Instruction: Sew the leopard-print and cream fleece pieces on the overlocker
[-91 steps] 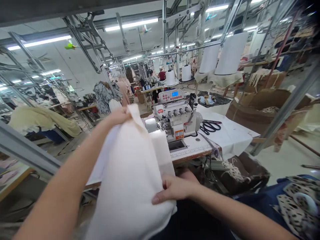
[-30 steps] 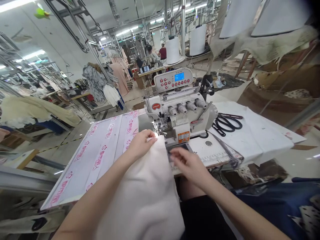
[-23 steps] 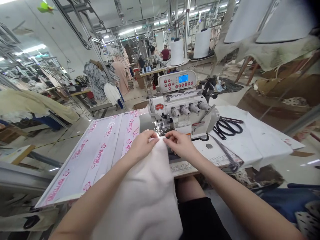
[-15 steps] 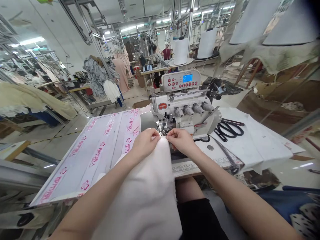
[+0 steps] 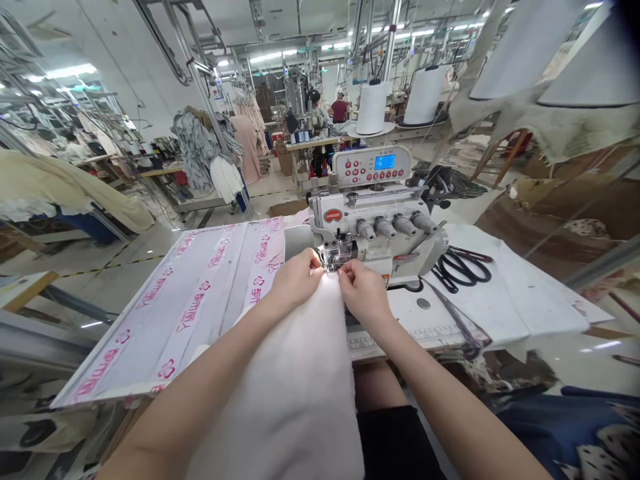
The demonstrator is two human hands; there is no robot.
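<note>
A white piece of fabric (image 5: 295,373) hangs from the sewing machine's edge down over my lap. My left hand (image 5: 299,275) pinches its top edge on the left, close by the presser foot (image 5: 331,259). On the right corner of the same edge, my right hand (image 5: 361,288) is closed with thumb and forefinger together. Both hands are right at the front of the white overlock sewing machine (image 5: 375,220), whose lamp lights the fabric between them. The fabric's edge lies at the presser foot; my fingers hide part of it.
Black-handled scissors (image 5: 463,268) lie on the table right of the machine, near a grey strap (image 5: 457,317). A printed plastic-covered table top (image 5: 200,287) extends left. White thread cones (image 5: 373,108) stand behind. A person (image 5: 339,108) sits far back.
Both hands have moved slightly forward with the fabric, its top edge now closer in at the presser foot. The view has shifted a little, so the machine appears farther right.
</note>
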